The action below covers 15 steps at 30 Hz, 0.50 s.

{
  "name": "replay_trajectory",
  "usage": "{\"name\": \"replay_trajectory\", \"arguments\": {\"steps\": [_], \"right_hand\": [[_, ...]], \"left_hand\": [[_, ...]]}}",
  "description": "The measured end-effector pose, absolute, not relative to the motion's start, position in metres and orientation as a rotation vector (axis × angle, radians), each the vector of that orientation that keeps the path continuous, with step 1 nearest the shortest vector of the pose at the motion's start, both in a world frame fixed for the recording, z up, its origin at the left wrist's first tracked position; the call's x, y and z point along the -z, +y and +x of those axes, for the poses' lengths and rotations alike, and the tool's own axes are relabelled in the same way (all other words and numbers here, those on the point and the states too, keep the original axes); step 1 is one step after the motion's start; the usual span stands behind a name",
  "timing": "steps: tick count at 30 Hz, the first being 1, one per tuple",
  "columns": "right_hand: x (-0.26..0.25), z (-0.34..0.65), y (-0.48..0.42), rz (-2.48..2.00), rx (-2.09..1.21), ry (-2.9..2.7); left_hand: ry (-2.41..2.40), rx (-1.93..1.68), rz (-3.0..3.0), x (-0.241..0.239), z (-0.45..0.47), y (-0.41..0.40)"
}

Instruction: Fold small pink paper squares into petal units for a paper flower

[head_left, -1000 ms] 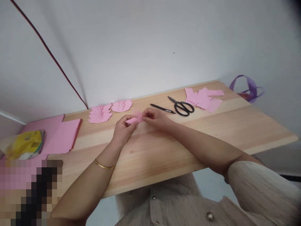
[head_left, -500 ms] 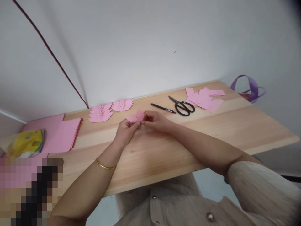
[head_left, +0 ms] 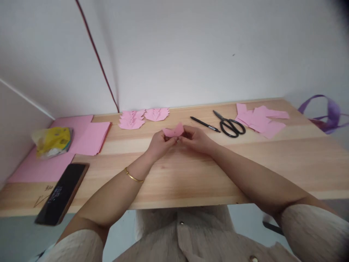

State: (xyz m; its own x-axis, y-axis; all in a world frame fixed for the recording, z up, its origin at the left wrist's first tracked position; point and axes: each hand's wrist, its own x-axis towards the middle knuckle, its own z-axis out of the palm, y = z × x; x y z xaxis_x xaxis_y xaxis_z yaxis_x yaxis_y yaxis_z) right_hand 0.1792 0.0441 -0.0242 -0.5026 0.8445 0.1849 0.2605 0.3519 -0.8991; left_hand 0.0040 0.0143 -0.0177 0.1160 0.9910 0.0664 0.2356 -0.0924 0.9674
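Between my two hands is a small folded piece of pink paper [head_left: 174,131], held just above the middle of the wooden table. My left hand [head_left: 161,143] pinches its left side, thumb toward me. On the right side my right hand [head_left: 195,138] grips it, with fingers curled behind and thumb in front. The fingertips of both hands nearly meet below the paper, and some fingers are hidden. Behind my hands lie several cut pink paper shapes with jagged edges [head_left: 132,119]. To the right are a black pen [head_left: 205,124] and black-handled scissors [head_left: 229,123].
Pink paper scraps [head_left: 257,118] lie at the right back. At left, stacks of pink paper sheets [head_left: 95,138] bear a yellow plastic package [head_left: 54,141]. A phone [head_left: 62,193] overhangs the table's front edge. A purple strap [head_left: 331,112] shows past the right end; a wall stands behind.
The view has turned left, so things appear farther right and the whole phone shows. The pink paper's raised flap now leans right between my hands, which still hold it.
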Motion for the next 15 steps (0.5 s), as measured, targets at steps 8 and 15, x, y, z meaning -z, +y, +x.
{"name": "replay_trajectory", "arguments": {"steps": [8, 15], "right_hand": [[0.032, 0.180, 0.043, -0.931, -1.081, -1.970], [0.031, 0.178, 0.039, -1.020, -0.958, -2.009]], "left_hand": [[1.189, -1.094, 1.654, 0.029, 0.006, 0.017], [1.200, -1.102, 1.726, 0.031, 0.006, 0.018]]}}
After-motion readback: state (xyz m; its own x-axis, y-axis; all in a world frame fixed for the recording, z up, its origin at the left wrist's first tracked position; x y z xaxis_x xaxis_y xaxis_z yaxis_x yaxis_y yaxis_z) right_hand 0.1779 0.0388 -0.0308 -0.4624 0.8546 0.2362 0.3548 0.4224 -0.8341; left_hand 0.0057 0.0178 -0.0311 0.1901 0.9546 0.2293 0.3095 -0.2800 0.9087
